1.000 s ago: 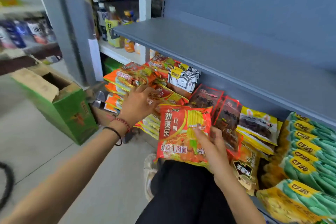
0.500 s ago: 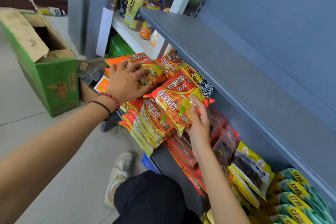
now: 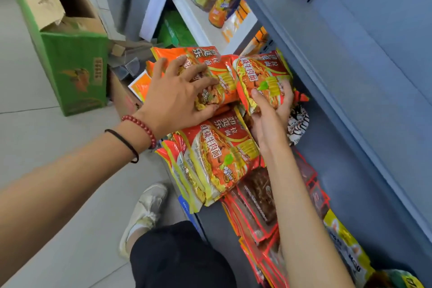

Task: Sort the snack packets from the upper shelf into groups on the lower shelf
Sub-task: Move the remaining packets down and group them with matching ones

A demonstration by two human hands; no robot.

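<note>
My right hand (image 3: pixel 272 110) grips a red-and-orange noodle packet (image 3: pixel 259 75) by its lower edge, holding it over the far end of the lower shelf (image 3: pixel 332 170). My left hand (image 3: pixel 177 93) lies spread on another noodle packet (image 3: pixel 210 70) that tops a pile there, fingers bent over it. Nearer me, a stack of the same noodle packets (image 3: pixel 215 163) leans on the shelf's front edge. The grey upper shelf (image 3: pixel 315 49) above carries no packets in view.
Red-framed dark snack packets (image 3: pixel 257 201) and yellow packets (image 3: pixel 346 245) lie further right on the lower shelf. A black-and-white packet (image 3: pixel 298 124) sits behind my right hand. An open green carton (image 3: pixel 70 54) stands on the floor at left. My shoe (image 3: pixel 145 213) and knee are below.
My right hand has carried the noodle packet from in front of me leftward onto the pile of matching packets. My left hand stays on the pile's top packet. The view has swung left and down.
</note>
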